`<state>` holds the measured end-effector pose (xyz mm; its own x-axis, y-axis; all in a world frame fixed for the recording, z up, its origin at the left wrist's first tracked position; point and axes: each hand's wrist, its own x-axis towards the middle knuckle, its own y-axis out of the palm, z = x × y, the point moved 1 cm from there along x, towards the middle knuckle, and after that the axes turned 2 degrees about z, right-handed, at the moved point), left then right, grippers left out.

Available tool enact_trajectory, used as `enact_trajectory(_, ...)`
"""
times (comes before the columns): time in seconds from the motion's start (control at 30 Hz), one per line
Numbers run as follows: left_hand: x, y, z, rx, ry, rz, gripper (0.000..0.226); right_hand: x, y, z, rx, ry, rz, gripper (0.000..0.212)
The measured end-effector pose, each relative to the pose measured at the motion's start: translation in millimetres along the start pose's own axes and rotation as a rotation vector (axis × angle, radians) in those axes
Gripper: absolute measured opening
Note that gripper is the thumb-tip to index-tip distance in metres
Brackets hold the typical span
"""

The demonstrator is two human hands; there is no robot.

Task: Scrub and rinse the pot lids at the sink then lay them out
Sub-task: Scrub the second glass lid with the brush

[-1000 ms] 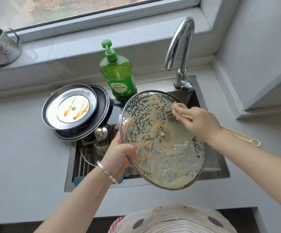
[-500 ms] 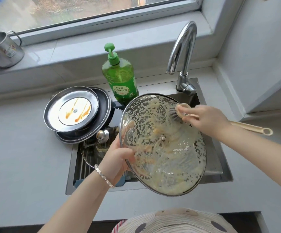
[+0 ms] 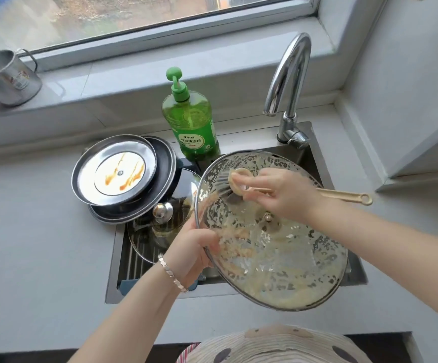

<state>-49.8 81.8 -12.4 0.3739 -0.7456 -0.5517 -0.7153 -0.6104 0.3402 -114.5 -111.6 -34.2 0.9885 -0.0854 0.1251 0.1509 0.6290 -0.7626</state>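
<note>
A large glass pot lid (image 3: 285, 260), smeared with yellowish suds, is held tilted over the sink (image 3: 113, 260). My left hand (image 3: 194, 254) grips its left rim. My right hand (image 3: 278, 193) holds a beige long-handled dish brush (image 3: 228, 183) with its bristles against the lid's upper left area. Two steel lids (image 3: 115, 171) are stacked upside down at the sink's left corner, the top one streaked with brown sauce. Another glass lid with a round knob (image 3: 163, 212) lies in the sink beneath them.
A green dish-soap pump bottle (image 3: 190, 121) stands behind the sink. The chrome tap (image 3: 288, 87) arches over the back right corner. A metal mug (image 3: 5, 77) sits on the windowsill at the far left. Grey counter (image 3: 37, 244) surrounds the sink.
My right hand has swept the brush leftward across the top of the glass lid. My left hand keeps its hold on the rim.
</note>
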Motion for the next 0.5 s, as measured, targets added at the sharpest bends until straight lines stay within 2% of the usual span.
enact_trajectory(0.07, -2.6, -3.2, -1.1, 0.005, 0.010, 0.021, 0.082, -4.9, -3.7, -1.8, -0.008, -0.064, 0.032, 0.047)
enact_trajectory(0.17, -2.6, -0.6, 1.4, -0.009, -0.019, 0.048, 0.085, 16.3, -15.2, -10.5, -0.072, 0.200, -0.110, 0.043)
enact_trajectory(0.2, -1.7, 0.2, 2.9, -0.013, -0.022, 0.053, 0.084, 18.8, -12.0, -4.0, -0.064, 0.195, -0.110, 0.043)
enact_trajectory(0.3, -2.6, -2.7, 1.9, -0.023, 0.014, 0.046, 0.079, -2.6, 10.8, 26.8, 0.088, -0.122, 0.051, 0.046)
enact_trajectory(0.33, -4.0, -4.9, 0.9, -0.026, 0.025, 0.048, 0.079, -12.9, 12.8, 26.7, 0.113, -0.174, 0.108, 0.046)
enact_trajectory(0.37, -5.3, -6.4, 0.0, -0.014, 0.027, 0.048, 0.080, -15.1, 8.1, 22.3, 0.107, -0.155, 0.130, 0.045)
enact_trajectory(0.47, -3.1, -5.1, 0.3, 0.022, -0.006, -0.010, 0.084, 6.8, -6.9, 3.8, 0.024, 0.160, -0.001, 0.045)
enact_trajectory(0.5, -1.8, -3.4, 1.3, 0.022, -0.013, -0.018, 0.085, 11.2, -5.5, 4.4, 0.006, 0.202, -0.032, 0.045)
